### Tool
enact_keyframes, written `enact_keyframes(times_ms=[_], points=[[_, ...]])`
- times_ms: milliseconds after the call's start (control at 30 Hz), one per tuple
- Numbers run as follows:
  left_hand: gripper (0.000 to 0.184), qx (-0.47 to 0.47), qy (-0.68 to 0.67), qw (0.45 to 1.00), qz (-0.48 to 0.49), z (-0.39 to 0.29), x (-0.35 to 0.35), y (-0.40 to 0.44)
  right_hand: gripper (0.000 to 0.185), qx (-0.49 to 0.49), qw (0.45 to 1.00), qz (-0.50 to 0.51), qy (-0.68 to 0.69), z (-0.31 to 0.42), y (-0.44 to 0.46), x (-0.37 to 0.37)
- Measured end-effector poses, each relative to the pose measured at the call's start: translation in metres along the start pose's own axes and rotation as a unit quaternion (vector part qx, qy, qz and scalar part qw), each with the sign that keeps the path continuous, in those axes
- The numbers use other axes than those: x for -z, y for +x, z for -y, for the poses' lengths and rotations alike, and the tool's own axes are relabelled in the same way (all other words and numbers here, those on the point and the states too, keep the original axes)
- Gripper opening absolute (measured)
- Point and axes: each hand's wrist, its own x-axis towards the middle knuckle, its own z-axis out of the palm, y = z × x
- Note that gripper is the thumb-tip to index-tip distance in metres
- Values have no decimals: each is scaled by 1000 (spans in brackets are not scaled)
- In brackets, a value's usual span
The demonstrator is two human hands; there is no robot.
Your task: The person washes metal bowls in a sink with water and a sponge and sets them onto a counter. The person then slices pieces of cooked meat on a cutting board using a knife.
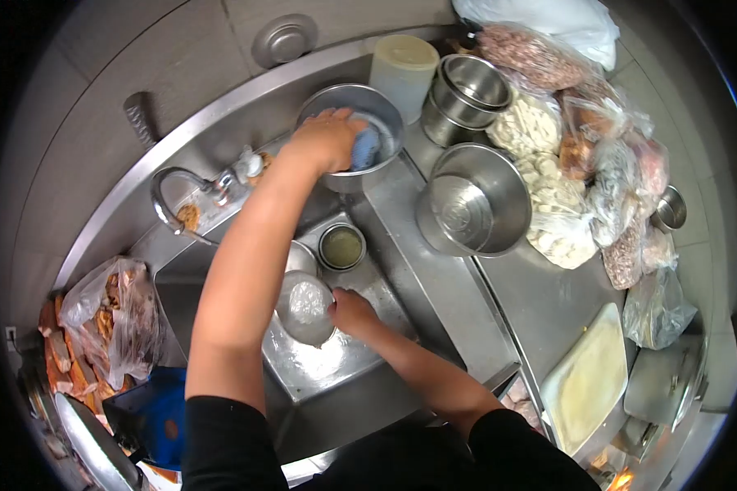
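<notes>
Crumpled blue cloth (367, 149): inside the round grey metal pot (348, 183) at the far edge of the steel sink (336, 417), just right of the left fingers, its longer side running away from the body.
Left hand (329, 139): nearer to the cloth, reaching over the pot's rim; fingers partly curled at the cloth, though whether they grip it I cannot tell.
Right hand (356, 315): fingers closed at the right edge of a round metal bowl (307, 307) in the sink.
Beyond the bowl: a small round metal container of greenish liquid (341, 247).
Steel counter (557, 303): right of the sink, bearing a deep round steel pot (512, 196).
</notes>
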Motion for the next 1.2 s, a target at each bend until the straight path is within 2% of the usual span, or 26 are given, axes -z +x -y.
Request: enact_keyframes(times_ms=[33,67,133,167,267,300,333,400,433,467,533,567,600,633,667,700,733,800,900,933,1000,1033,1100,1133,1167,1200], points=[[63,-20,109,991,79,6,-16,11,26,-5,1000,5,9,-2,-4,-1],[63,-25,110,990,79,10,-20,23,26,-5,1000,9,29,-1,-12,4],[82,24,68,968,241,15,-29,42,25,2,999,19,30,0,-24,13],[79,28,51,977,206,16,-34,43,25,0,999,16,35,-1,-28,16],[70,54,29,970,234,19,-38,53,24,31,999,4,40,-1,-37,23],[58,53,58,974,212,19,-38,55,23,53,998,-22,33,2,-39,25],[58,57,62,973,213,16,-32,53,22,77,996,-48,25,5,-38,26],[53,91,27,992,86,12,-21,47,24,76,996,-41,8,13,-34,29],[57,103,0,995,0,12,-16,40,27,68,997,-35,-11,17,-33,30],[57,108,3,994,2,9,-6,28,27,64,997,-42,0,18,-31,31],[59,142,-121,967,-173,-1,18,2,29,28,998,-48,30,11,-16,29],[59,148,-122,966,-171,-10,31,-19,32,7,999,-33,12,6,-8,29],[59,194,-153,958,-148,-18,44,-52,33,22,998,-53,38,-12,4,14],[58,241,-179,945,-128,-20,53,-85,34,-6,997,-36,75,-13,7,17],[58,232,-158,953,-111,-12,40,-119,28,17,994,-82,73,-19,11,12],[56,213,-155,959,-104,-3,18,-153,35,-20,997,-12,71,-14,13,22],[56,298,-146,941,-63,1,-11,-181,34,-36,992,2,121,-15,18,19],[58,384,-140,912,-32,-7,-66,-221,30,-94,972,62,208,0,17,26],[54,412,-136,898,-79,-12,-148,-257,25,-124,951,29,283,23,12,18],[54,415,-137,896,-85,-13,-158,-259,25,-120,953,30,278,26,15,16],[52,400,-158,899,-88,-13,-170,-257,24,-38,989,25,139,30,26,8],[50,399,-201,893,-56,-10,-175,-258,24,-35,990,28,136,33,33,6],[47,267,-222,937,31,12,-183,-272,26,-16,995,8,98,35,54,10],[43,194,-235,949,85,21,-175,-277,27,11,999,-25,39,13,76,-2],[43,199,-237,947,84,30,-167,-282,27,-20,997,-3,73,23,65,12],[40,161,-120,967,159,40,-159,-285,27,-52,993,18,107,34,54,25]])
